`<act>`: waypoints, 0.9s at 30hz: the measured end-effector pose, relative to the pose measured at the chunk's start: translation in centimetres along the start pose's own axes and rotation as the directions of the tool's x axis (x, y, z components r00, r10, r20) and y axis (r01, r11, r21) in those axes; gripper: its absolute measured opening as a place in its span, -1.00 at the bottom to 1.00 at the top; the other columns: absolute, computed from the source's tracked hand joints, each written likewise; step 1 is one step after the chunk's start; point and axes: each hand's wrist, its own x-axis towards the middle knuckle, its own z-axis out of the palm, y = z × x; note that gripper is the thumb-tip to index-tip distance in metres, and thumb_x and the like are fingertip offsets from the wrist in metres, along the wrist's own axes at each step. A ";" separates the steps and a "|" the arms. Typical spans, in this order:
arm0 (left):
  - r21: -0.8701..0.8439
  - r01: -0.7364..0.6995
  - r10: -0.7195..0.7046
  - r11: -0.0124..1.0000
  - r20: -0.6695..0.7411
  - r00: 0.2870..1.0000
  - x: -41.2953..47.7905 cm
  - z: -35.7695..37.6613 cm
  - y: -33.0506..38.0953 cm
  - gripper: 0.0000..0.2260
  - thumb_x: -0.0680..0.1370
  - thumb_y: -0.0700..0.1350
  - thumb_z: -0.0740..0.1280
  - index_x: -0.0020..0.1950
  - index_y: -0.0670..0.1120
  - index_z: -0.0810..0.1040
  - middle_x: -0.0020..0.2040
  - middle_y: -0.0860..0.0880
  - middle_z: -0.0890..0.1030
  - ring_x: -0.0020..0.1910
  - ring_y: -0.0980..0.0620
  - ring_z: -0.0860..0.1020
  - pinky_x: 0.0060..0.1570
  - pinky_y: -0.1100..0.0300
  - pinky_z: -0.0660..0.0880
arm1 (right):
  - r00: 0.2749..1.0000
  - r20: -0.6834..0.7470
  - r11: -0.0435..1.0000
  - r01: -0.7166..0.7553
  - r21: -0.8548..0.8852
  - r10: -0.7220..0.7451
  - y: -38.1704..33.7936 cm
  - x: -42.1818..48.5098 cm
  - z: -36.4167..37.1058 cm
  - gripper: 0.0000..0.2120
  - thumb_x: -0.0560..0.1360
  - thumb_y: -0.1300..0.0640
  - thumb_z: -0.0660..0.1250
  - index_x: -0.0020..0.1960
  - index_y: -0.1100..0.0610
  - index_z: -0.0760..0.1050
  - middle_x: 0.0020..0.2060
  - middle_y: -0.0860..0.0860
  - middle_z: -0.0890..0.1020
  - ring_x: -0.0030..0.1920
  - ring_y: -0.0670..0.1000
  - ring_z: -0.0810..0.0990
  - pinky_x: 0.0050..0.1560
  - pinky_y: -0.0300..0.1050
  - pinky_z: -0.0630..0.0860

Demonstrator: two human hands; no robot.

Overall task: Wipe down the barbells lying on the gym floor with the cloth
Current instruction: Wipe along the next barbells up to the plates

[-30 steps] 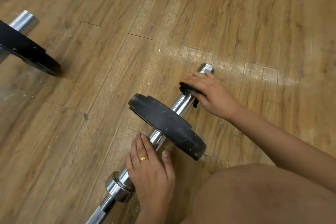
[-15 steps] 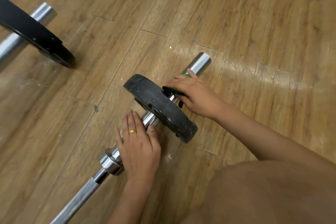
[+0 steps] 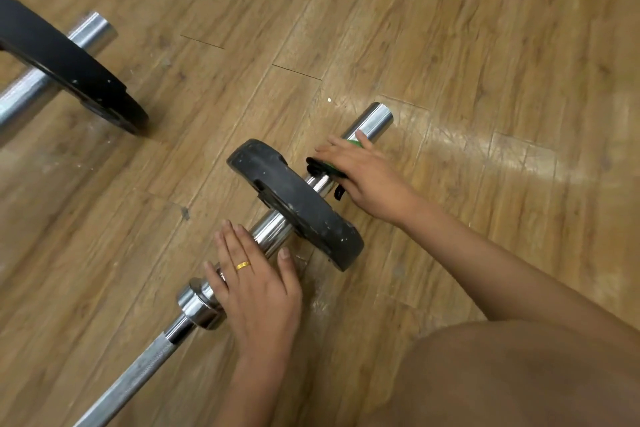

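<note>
A chrome barbell lies diagonally on the wooden floor, carrying a scuffed black weight plate. Its sleeve end points to the upper right. My right hand grips a green and black cloth wrapped over the sleeve just beyond the plate. A short shiny stretch of sleeve shows between cloth and plate. My left hand, wearing a gold ring, rests flat with straight fingers on the sleeve between the collar and the plate.
A second barbell lies at the upper left with a larger black plate and a chrome sleeve end. My bent knee fills the lower right corner. Bare wooden floor stretches to the right and far side.
My right hand slid the cloth along the sleeve from near its end down to the plate, and it now sits slightly off the plate. My left hand stayed on the sleeve.
</note>
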 end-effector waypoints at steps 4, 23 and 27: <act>0.015 -0.021 0.021 1.000 -0.006 1.000 0.4 0.1 -0.4 -0.37 0.66 0.10 0.03 0.62 -0.23 0.04 0.65 -0.15 0.00 0.63 -0.07 -0.05 0.57 -0.06 -0.21 | 1.000 0.011 0.999 -0.013 0.038 0.012 -1.2 0.5 0.6 -0.56 0.59 0.27 0.31 0.46 0.11 0.43 0.42 0.01 0.49 0.54 0.06 0.27 0.58 0.16 -0.09; 0.122 -0.127 0.128 0.984 0.002 0.992 0.3 0.6 -1.2 -0.36 0.66 0.12 0.04 0.62 -0.24 0.06 0.65 -0.17 -0.06 0.63 -0.11 -0.05 0.57 -0.15 -0.14 | 0.976 -0.124 0.982 -0.169 0.079 0.178 3.1 2.2 -1.6 -0.60 0.65 0.23 0.22 0.48 0.10 0.40 0.47 0.03 0.44 0.57 0.05 0.18 0.56 0.04 -0.15; 0.125 -0.104 0.104 0.987 0.004 0.995 0.7 0.5 -1.1 -0.34 0.65 0.14 0.05 0.62 -0.24 0.06 0.65 -0.17 -0.02 0.63 -0.11 -0.03 0.56 -0.16 -0.05 | 0.945 -0.235 0.966 -0.191 0.175 0.229 2.7 2.2 0.2 -0.58 0.64 0.30 0.20 0.47 0.11 0.41 0.47 0.04 0.42 0.59 0.08 0.12 0.58 0.19 -0.16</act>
